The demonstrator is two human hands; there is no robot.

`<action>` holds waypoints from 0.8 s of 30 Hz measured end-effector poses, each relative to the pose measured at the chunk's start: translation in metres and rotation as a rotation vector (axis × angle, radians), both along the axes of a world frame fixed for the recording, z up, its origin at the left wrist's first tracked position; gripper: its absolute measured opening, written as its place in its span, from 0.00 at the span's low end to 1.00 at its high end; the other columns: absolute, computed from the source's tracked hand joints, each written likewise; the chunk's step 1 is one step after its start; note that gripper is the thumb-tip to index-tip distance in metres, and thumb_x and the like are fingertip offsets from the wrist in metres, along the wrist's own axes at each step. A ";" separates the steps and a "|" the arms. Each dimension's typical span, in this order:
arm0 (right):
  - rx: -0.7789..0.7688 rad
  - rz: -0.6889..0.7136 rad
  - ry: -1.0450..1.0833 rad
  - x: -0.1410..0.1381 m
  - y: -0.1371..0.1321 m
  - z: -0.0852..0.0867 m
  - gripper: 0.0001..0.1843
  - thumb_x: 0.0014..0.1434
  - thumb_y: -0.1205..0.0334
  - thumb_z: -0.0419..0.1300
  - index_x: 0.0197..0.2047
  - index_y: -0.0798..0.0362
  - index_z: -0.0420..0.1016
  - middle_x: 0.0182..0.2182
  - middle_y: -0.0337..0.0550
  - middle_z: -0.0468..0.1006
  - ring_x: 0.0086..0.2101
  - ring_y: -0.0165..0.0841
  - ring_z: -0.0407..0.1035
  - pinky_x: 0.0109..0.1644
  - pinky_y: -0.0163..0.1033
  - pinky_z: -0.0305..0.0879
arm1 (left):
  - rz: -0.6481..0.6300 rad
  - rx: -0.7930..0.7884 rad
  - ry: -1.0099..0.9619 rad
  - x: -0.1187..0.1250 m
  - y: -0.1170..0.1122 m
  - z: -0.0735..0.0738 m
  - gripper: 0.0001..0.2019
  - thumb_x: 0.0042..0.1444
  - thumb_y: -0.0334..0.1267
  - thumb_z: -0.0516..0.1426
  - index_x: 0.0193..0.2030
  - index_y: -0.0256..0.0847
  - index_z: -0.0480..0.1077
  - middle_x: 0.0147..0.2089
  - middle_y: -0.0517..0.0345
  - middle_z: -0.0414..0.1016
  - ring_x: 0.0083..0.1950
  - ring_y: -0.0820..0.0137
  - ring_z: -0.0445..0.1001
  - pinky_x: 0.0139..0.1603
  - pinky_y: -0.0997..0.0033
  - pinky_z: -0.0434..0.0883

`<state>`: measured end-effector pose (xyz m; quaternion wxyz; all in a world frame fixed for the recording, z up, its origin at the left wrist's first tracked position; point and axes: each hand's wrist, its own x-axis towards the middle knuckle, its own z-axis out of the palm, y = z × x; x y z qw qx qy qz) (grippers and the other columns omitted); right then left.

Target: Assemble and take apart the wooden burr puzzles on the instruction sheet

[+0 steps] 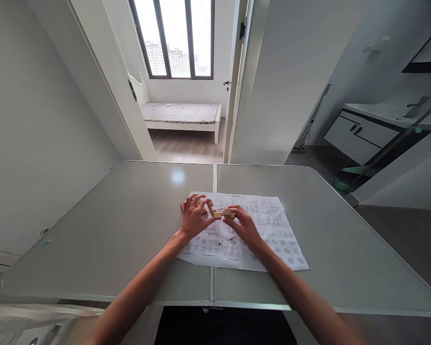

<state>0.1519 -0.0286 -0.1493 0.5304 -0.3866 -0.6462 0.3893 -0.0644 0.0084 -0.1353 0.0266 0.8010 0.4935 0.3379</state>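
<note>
Light wooden blocks [218,216], seemingly parts of a small wooden puzzle, are held between my two hands above a printed sheet. My left hand [193,219] grips their left end, with the thumb below and the fingers curved over the top. Pinched at the right end are the blocks in my right hand [245,227]. Whether the pieces are joined or only touching, I cannot tell. A reddish-brown wooden piece [183,207] lies on the sheet, partly hidden behind my left hand. Two small shiny metal-looking bits [220,242] rest below the blocks.
The creased paper sheet [285,247] carries rows of small diagrams and lies across the seam of a grey table [104,239]. Past the table's far edge, a doorway shows a bed [181,112] under a window. A sink cabinet [362,136] stands at the right.
</note>
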 end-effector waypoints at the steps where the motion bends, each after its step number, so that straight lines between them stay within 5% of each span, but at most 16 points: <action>1: -0.009 0.002 0.000 -0.001 -0.001 0.001 0.14 0.62 0.47 0.68 0.46 0.46 0.81 0.47 0.47 0.75 0.46 0.40 0.71 0.51 0.46 0.71 | 0.019 0.000 0.012 -0.001 0.002 -0.001 0.26 0.47 0.43 0.72 0.54 0.50 0.74 0.63 0.50 0.72 0.69 0.47 0.60 0.67 0.45 0.60; 11: -0.164 0.050 0.059 -0.002 -0.006 0.008 0.18 0.61 0.44 0.67 0.43 0.50 0.80 0.37 0.42 0.76 0.35 0.35 0.71 0.43 0.42 0.71 | 0.056 -0.026 0.083 -0.009 0.014 -0.016 0.24 0.47 0.47 0.71 0.52 0.45 0.77 0.65 0.44 0.70 0.70 0.42 0.56 0.67 0.41 0.57; 15: -0.268 0.080 0.151 -0.001 -0.003 0.002 0.21 0.59 0.42 0.68 0.45 0.51 0.79 0.36 0.42 0.78 0.35 0.35 0.72 0.43 0.43 0.73 | 0.035 -0.013 0.070 -0.008 0.010 -0.008 0.28 0.46 0.49 0.71 0.54 0.44 0.75 0.66 0.43 0.68 0.72 0.42 0.54 0.69 0.41 0.56; 18: -0.307 0.078 0.202 -0.001 -0.002 -0.001 0.21 0.58 0.42 0.68 0.44 0.51 0.79 0.36 0.42 0.78 0.35 0.36 0.73 0.45 0.44 0.74 | -0.024 0.007 -0.003 -0.006 0.004 0.003 0.27 0.55 0.46 0.66 0.61 0.45 0.70 0.66 0.45 0.69 0.69 0.49 0.60 0.68 0.46 0.60; 21: -0.306 0.086 0.214 -0.002 -0.001 -0.001 0.21 0.59 0.41 0.67 0.44 0.50 0.79 0.36 0.43 0.79 0.36 0.36 0.73 0.45 0.44 0.74 | -0.183 -0.050 -0.087 -0.001 -0.002 0.011 0.12 0.68 0.44 0.55 0.53 0.45 0.73 0.53 0.51 0.77 0.58 0.59 0.71 0.62 0.55 0.67; 24: -0.282 0.120 0.209 -0.002 -0.002 0.001 0.20 0.62 0.43 0.66 0.46 0.51 0.78 0.35 0.43 0.80 0.34 0.35 0.74 0.40 0.41 0.71 | -0.342 -0.127 -0.090 0.003 -0.007 0.013 0.14 0.71 0.46 0.51 0.42 0.43 0.75 0.39 0.53 0.77 0.47 0.62 0.72 0.54 0.60 0.70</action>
